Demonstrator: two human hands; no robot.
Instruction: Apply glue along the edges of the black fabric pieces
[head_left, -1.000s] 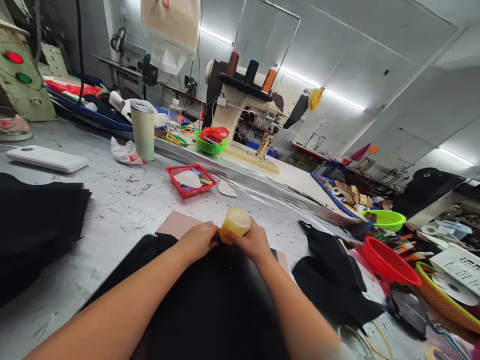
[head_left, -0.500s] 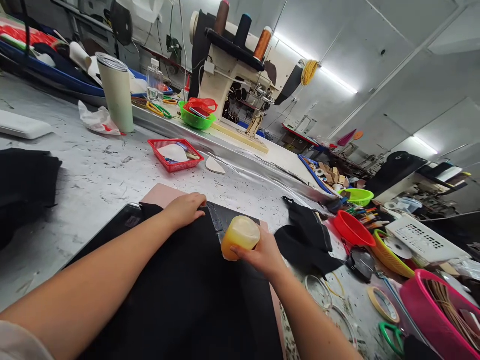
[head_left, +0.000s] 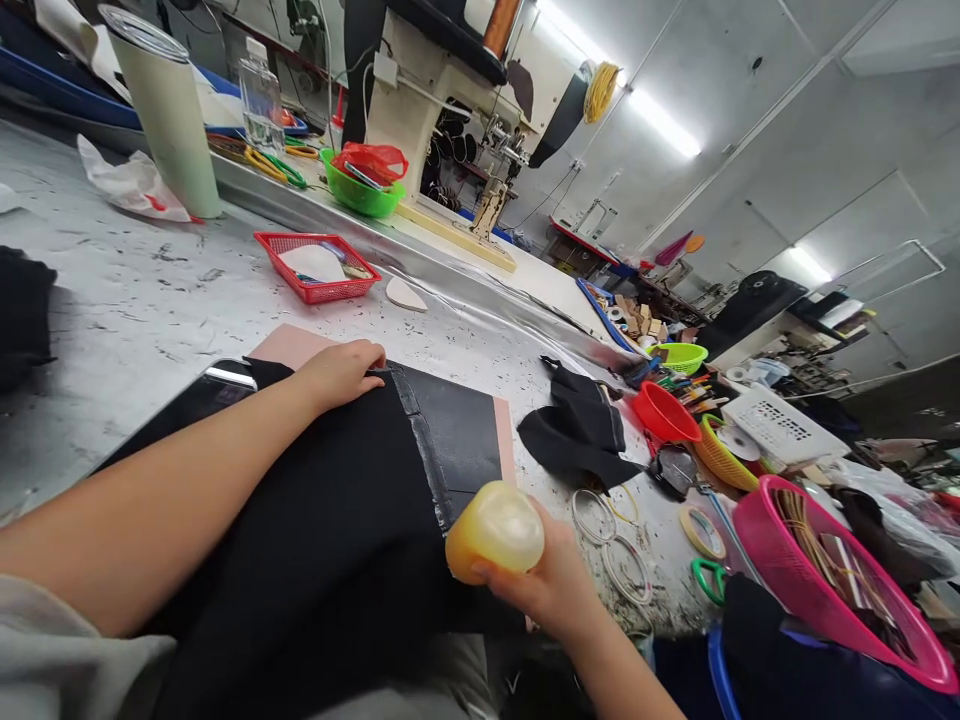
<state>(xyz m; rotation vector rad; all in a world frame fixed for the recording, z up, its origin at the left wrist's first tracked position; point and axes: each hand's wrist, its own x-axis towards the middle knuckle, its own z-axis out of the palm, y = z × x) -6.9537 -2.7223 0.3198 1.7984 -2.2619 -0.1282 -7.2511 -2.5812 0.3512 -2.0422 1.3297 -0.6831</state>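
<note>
Gripped in my right hand [head_left: 544,570] is a yellowish translucent bottle [head_left: 496,530], tilted with its flat base toward me and its lower end at the black material. My left hand [head_left: 349,372] rests on the upper edge of the black sheet [head_left: 352,460], fingers curled down at its corner; whether they pinch the edge is hard to make out. A shiny dark strip [head_left: 424,440] runs along the sheet's edge from my left hand to the bottle. Beneath lies a smooth black panel [head_left: 465,420] on a pink board [head_left: 504,440].
Beyond my hands stand a red basket [head_left: 319,290], a pale tumbler [head_left: 169,120] and a sewing machine [head_left: 495,160]. To the right lie black scraps [head_left: 577,425], clear rings [head_left: 626,570], a tape roll [head_left: 703,532], green-handled scissors [head_left: 709,578] and a pink basket [head_left: 757,540].
My right hand has drawn the bottle toward me along the sheet's edge, exposing more of the shiny strip. My left hand stays at the corner. The camera view has tilted and shifted.
</note>
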